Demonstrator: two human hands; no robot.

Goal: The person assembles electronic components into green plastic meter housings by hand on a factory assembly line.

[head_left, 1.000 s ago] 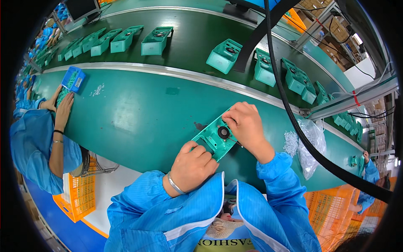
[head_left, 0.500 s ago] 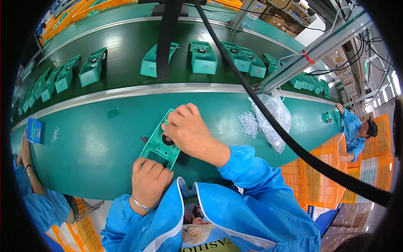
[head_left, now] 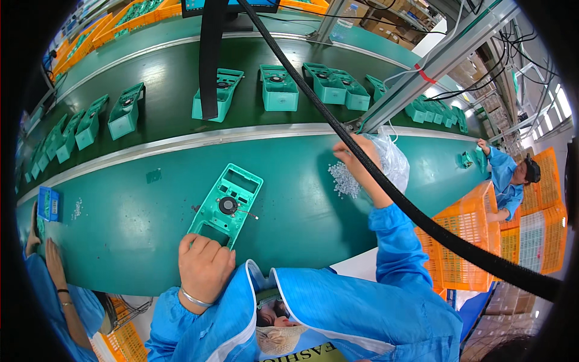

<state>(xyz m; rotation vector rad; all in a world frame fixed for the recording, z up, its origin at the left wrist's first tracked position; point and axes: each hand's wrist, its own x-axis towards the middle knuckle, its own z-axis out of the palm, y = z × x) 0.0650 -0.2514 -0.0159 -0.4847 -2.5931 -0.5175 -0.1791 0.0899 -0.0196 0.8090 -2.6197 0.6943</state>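
A green plastic housing (head_left: pixel 232 196) lies tilted on the green worktable, a round black speaker (head_left: pixel 228 206) with a short wire set in its middle. My left hand (head_left: pixel 206 265) is closed around the housing's near end. Over to the right, my right hand (head_left: pixel 362 158) hovers by a heap of small whitish pieces (head_left: pixel 343 180), its fingers drawn together; whatever they hold is too small to make out. Beside that hand sits a clear plastic bag (head_left: pixel 395 164). A black cable crosses in front of part of the right hand.
Beyond a metal rail, a conveyor carries several green housings (head_left: pixel 279 90). A metal post (head_left: pixel 416 78) rises at right. One co-worker's hands (head_left: pixel 55 262) are at the left near a blue box (head_left: pixel 48 204); another person (head_left: pixel 509 181) stands far right by orange crates (head_left: pixel 464 232).
My right hand has left the housing and moved right to the heap of small pieces, uncovering the speaker. My left hand still grips the near end.
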